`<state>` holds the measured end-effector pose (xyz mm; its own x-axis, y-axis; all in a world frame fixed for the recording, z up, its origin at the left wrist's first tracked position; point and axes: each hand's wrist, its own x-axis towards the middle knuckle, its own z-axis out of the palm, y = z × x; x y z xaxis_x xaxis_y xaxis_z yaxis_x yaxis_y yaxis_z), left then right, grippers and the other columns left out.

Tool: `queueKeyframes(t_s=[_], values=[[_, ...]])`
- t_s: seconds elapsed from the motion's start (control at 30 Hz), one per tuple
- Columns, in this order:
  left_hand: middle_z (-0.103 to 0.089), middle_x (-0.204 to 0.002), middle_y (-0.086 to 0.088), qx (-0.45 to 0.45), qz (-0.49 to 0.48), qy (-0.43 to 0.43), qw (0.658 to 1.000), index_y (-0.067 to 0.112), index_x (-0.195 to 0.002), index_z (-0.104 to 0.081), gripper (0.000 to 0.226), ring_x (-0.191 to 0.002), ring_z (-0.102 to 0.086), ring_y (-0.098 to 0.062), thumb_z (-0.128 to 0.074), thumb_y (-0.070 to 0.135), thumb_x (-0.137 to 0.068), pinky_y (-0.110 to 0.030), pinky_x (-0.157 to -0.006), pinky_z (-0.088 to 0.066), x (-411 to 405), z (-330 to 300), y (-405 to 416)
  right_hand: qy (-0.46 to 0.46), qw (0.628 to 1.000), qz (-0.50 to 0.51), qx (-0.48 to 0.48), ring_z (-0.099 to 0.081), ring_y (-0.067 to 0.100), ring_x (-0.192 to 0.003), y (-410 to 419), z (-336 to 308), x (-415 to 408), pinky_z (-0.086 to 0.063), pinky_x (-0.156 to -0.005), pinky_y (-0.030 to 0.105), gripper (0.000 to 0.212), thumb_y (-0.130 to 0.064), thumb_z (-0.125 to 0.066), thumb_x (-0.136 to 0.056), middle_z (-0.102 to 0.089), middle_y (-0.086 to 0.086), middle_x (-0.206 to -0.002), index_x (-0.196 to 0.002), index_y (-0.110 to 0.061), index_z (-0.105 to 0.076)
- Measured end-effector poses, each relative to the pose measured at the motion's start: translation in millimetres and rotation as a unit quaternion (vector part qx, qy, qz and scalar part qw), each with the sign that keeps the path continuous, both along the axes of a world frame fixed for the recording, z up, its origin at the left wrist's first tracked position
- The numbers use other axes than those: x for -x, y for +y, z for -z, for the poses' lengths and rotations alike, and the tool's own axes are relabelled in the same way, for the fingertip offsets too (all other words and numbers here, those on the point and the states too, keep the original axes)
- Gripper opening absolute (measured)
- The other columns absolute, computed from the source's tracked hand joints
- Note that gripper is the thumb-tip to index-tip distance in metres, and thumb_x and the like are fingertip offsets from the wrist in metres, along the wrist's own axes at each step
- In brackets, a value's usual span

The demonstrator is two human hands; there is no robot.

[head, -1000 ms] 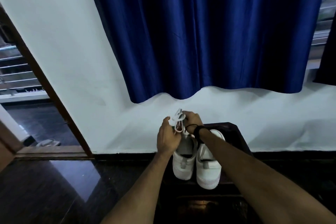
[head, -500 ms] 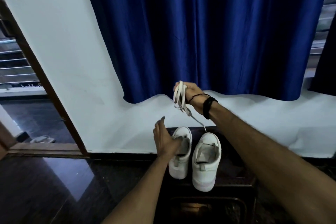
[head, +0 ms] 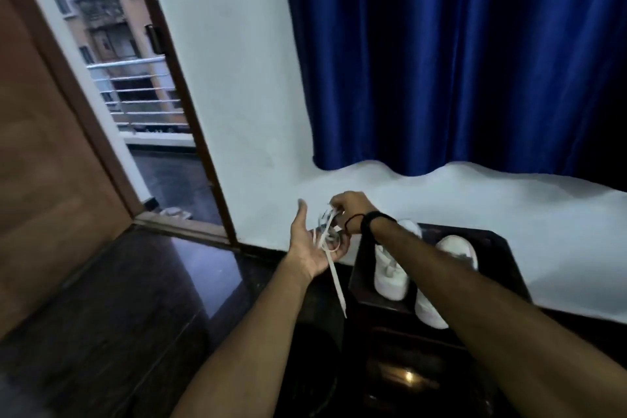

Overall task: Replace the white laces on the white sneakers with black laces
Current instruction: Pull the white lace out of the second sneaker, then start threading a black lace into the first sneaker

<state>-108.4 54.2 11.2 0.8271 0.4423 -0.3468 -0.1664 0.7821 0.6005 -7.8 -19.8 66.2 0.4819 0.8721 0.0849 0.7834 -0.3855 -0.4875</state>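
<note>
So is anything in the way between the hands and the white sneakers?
Nothing visible blocks them. The right hand pinches the white laces over the open left hand, just left of the white sneakers on the dark stand. Only the right forearm crosses over them.

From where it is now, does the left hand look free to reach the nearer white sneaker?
Probably not right away. The left hand lies palm-up with the white shoelace draped over it, and the right forearm crosses above the two white sneakers on the dark wooden stand.
</note>
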Motion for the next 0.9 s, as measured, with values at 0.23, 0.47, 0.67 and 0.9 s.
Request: queueKeyframes(t_s=[0.23,0.47,0.67,0.9], values=[[-0.07,-0.076,-0.011,-0.05,-0.033,0.118,0.991,0.006,-0.089,-0.067,0.045,-0.066,-0.07,-0.022,-0.055,0.048,-0.095,-0.028,-0.06,-0.058,39.8,48.2,13.3,0.032,0.99,-0.124,0.062,-0.06,0.023,-0.107,12.3,60.2,50.7,-0.037,-0.079,0.019,0.034,-0.016,-0.056,-0.087,-0.066,0.005,-0.115,-0.12,-0.014,-0.061],[-0.068,-0.1,-0.024,-0.107,-0.134,0.299,0.939,0.004,-0.089,-0.063,0.03,-0.08,-0.065,-0.032,-0.056,0.032,-0.097,-0.042,-0.082,-0.055,55.8,133.1,45.2,0.051,0.996,-0.078,-0.004,-0.055,0.021,-0.101,17.1,125.4,63.9,-0.043,-0.087,0.025,0.048,-0.004,-0.063,-0.077,-0.052,0.008,-0.112,-0.121,-0.024,-0.064],[-0.067,-0.083,-0.019,-0.179,-0.096,0.473,0.857,-0.004,-0.094,-0.064,0.028,-0.066,-0.062,-0.028,-0.063,0.024,-0.09,-0.031,-0.057,-0.054,58.6,206.5,49.1,0.073,0.978,-0.085,0.174,-0.057,0.026,-0.114,28.1,197.1,71.8,-0.05,-0.091,0.035,0.041,-0.007,-0.061,-0.083,-0.059,0.006,-0.122,-0.121,-0.02,-0.061],[-0.045,-0.142,-0.019,-0.117,-0.019,0.522,0.845,0.003,-0.143,-0.041,0.099,-0.12,-0.05,-0.041,-0.063,0.07,-0.074,-0.043,-0.092,-0.047,51.7,291.9,72.7,0.09,0.944,-0.117,0.295,-0.056,0.033,-0.113,44.3,261.2,91.1,-0.046,-0.093,0.038,0.032,-0.008,-0.055,-0.092,-0.059,0.015,-0.125,-0.123,-0.004,-0.058]])
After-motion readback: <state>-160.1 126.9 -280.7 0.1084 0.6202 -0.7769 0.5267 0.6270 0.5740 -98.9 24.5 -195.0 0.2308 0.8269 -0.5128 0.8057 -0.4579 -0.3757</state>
